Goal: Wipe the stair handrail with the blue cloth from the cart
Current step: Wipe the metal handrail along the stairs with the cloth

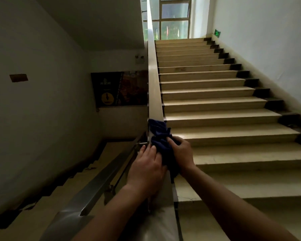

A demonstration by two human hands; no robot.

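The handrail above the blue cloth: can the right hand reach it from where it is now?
Probably yes. The right hand grips the blue cloth on the handrail, and the rail just above looks bare, nothing blocking. The far upper part would likely need climbing.
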